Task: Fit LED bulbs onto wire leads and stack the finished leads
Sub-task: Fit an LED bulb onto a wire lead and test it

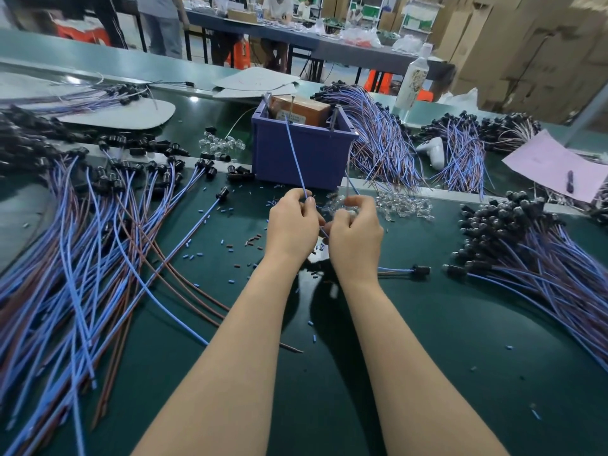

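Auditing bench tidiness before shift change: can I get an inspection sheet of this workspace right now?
Surface: green mat, speckled with blue and brown sleeve offcuts.
Job's things: blue lead raised; clear bulbs heaped behind hands; finished leads stacked right; more leads spread left.
Clutter: purple bin, white bottle, pink paper.
Hands: left hand and right hand both pinch the lead.
Cables: thin black cable on far belt.
Surroundings: people at far tables, cardboard boxes right.

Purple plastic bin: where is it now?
Head view, centre: the purple plastic bin stands just beyond the left hand and right hand, loose clear bulbs at its left, a heap of blue wire leads at its right.
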{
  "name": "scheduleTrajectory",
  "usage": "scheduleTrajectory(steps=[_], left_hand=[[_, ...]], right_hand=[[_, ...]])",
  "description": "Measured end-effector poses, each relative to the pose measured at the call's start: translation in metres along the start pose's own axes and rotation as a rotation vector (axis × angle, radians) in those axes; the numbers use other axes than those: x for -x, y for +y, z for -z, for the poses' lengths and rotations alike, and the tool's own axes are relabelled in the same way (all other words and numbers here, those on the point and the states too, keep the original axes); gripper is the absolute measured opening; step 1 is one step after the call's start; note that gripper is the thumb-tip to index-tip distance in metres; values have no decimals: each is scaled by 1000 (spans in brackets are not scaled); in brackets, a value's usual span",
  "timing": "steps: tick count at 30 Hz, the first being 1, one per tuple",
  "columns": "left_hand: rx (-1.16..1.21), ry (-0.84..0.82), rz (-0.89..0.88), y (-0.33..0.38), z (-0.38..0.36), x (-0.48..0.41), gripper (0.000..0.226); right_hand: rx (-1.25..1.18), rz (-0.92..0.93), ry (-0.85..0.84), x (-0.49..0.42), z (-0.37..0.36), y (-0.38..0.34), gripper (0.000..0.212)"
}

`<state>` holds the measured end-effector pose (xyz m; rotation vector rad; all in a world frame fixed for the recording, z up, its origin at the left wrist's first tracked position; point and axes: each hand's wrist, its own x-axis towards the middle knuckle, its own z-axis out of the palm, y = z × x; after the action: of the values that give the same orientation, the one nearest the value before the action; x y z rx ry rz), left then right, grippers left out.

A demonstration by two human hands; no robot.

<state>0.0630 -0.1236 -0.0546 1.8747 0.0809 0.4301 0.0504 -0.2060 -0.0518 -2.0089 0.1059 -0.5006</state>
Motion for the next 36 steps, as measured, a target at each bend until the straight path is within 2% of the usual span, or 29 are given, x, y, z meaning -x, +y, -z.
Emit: scheduleTrajectory(steps=[2, 3, 6, 9, 12, 15, 17, 36], left_hand=[[9, 5, -7, 1, -1, 1, 11], [5, 9, -10, 2, -2, 2, 11], [9, 10, -3, 2, -3, 2, 11], [7, 10, 0, 3, -2, 2, 13], [-10, 20, 9, 2, 0, 0, 14], [6, 16, 22, 1, 2, -1, 18], [0, 14, 24, 1, 2, -1, 21], [-56, 24, 34, 6, 4, 1, 26]], right_hand=[[-214, -195, 34, -5, 1, 0, 9], [-334, -284, 56, -7, 2, 0, 12], [-465, -361, 111, -11, 7, 1, 18], [-350, -212, 93, -8, 5, 0, 17], [-177, -29, -3, -1, 1, -1, 7], [-45, 54, -100, 2, 1, -1, 31], [19, 95, -119, 3, 2, -2, 37], [71, 164, -140, 6, -1, -1, 35]])
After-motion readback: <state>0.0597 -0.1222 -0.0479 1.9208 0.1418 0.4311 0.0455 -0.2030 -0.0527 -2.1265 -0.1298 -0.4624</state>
